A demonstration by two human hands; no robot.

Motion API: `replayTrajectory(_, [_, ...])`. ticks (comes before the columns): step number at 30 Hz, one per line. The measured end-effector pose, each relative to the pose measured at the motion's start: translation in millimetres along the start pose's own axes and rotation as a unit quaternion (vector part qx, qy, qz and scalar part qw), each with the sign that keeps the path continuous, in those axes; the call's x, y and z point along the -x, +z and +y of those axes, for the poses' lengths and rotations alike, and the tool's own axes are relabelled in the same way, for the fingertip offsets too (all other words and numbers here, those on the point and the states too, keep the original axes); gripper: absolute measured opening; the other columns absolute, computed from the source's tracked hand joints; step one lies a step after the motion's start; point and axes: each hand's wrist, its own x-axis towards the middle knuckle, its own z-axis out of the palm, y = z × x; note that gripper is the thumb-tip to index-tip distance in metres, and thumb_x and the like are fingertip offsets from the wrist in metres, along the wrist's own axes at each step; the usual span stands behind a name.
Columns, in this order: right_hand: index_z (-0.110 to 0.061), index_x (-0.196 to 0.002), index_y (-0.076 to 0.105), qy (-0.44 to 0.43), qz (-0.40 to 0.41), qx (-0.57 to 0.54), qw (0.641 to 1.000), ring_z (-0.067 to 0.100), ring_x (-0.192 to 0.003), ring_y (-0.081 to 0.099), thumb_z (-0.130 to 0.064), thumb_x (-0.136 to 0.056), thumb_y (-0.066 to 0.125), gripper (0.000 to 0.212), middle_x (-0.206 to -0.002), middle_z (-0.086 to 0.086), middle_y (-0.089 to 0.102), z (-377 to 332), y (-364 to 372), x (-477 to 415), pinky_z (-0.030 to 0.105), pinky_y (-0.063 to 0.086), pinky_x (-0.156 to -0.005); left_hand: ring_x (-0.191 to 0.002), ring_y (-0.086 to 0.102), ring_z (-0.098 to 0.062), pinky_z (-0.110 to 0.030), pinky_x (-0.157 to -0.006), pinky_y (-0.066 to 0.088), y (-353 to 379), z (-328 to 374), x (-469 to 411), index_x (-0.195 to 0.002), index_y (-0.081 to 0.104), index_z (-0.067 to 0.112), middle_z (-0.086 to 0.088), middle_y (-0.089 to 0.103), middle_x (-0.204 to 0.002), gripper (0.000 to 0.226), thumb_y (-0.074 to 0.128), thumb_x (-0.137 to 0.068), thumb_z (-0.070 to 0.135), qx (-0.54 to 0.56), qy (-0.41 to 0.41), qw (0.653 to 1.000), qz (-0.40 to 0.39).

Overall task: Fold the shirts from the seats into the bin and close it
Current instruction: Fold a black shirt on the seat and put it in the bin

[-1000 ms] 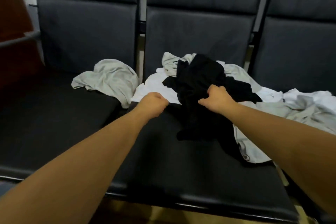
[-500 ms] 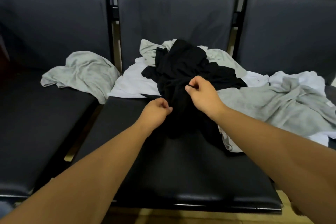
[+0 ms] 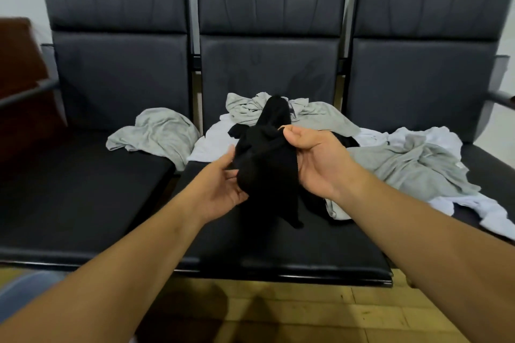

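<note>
A black shirt (image 3: pixel 264 159) hangs bunched above the middle seat (image 3: pixel 292 253), held between both hands. My right hand (image 3: pixel 317 159) grips its upper edge, palm turned toward me, thumb over the cloth. My left hand (image 3: pixel 223 189) holds the lower left of the bundle with its fingers tucked under the fabric. Behind lies a pile of grey shirts (image 3: pixel 312 114) and white shirts (image 3: pixel 211 139). One more grey shirt (image 3: pixel 158 133) is on the left seat. Grey and white shirts (image 3: pixel 418 164) spread over the right seat. No bin is in view.
Three dark padded seats stand in a row against a pale wall, with metal armrests (image 3: pixel 501 97) at both ends. A brown chair (image 3: pixel 19 69) is at the far left. Wooden floor (image 3: pixel 306 315) lies below the seat fronts.
Both hands have lifted the black shirt off the pile and turned palms up around it. The camera has pulled back and tilted up, showing all three seat backs.
</note>
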Motion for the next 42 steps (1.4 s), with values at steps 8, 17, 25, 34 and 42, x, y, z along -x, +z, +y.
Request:
replayTrajectory(8, [-0.01,-0.087,0.067,0.078,0.125,0.128,0.981,0.019,-0.076,0.069,-0.01,-0.096,0.059,0.011,-0.088,0.008,0.07,20.3,1.8,29.2,0.031,0.058,-0.071,-0.059,0.056,-0.011,-0.023,-0.058,0.042,-26.6,1.2,51.3,-0.091,0.072,0.014,-0.001,0.062,-0.07,0.013,0.059,-0.094,0.014,-0.548,0.033,0.835,0.034])
replayTrajectory(17, [-0.014,-0.095,0.071,0.095,-0.065,0.303,0.946,0.016,-0.078,0.07,-0.012,-0.089,0.07,0.007,-0.089,0.008,0.071,12.8,18.1,36.2,0.027,0.056,-0.066,-0.124,0.058,-0.007,-0.025,-0.106,0.043,-18.0,-7.5,67.2,-0.142,0.05,0.019,0.003,0.063,-0.133,0.062,0.078,-0.086,0.017,-0.501,0.142,0.833,-0.185])
replayTrajectory(25, [-0.017,-0.093,0.077,0.121,-0.086,0.535,0.832,0.015,-0.076,0.068,-0.039,-0.075,0.081,0.028,-0.083,0.01,0.073,0.6,-14.9,43.3,0.025,0.052,-0.077,-0.086,0.06,-0.008,-0.028,-0.083,0.046,-15.4,18.8,76.7,-0.071,0.061,0.012,0.015,0.064,-0.094,0.027,0.08,-0.085,0.026,-0.6,0.191,0.758,-0.171])
replayTrajectory(34, [-0.01,-0.081,0.068,0.136,-0.107,0.398,0.901,0.012,-0.062,0.065,-0.01,-0.086,0.073,0.007,-0.069,0.003,0.065,-15.0,-16.5,48.8,0.019,0.052,-0.057,-0.08,0.057,-0.015,-0.037,-0.083,0.045,-9.6,25.8,75.7,-0.111,0.047,0.031,0.011,0.063,-0.09,0.041,0.075,-0.085,0.017,-0.716,0.245,0.647,-0.094])
replayTrajectory(42, [-0.011,-0.084,0.069,0.014,0.087,0.523,0.848,0.007,-0.07,0.065,-0.025,-0.084,0.078,0.016,-0.072,-0.002,0.071,-23.0,-48.4,41.3,0.027,0.05,-0.076,-0.108,0.05,-0.007,-0.026,-0.098,0.038,-40.0,48.4,83.2,-0.105,0.07,0.025,0.013,0.054,-0.11,0.027,0.074,-0.086,0.044,-0.832,0.176,0.525,-0.036])
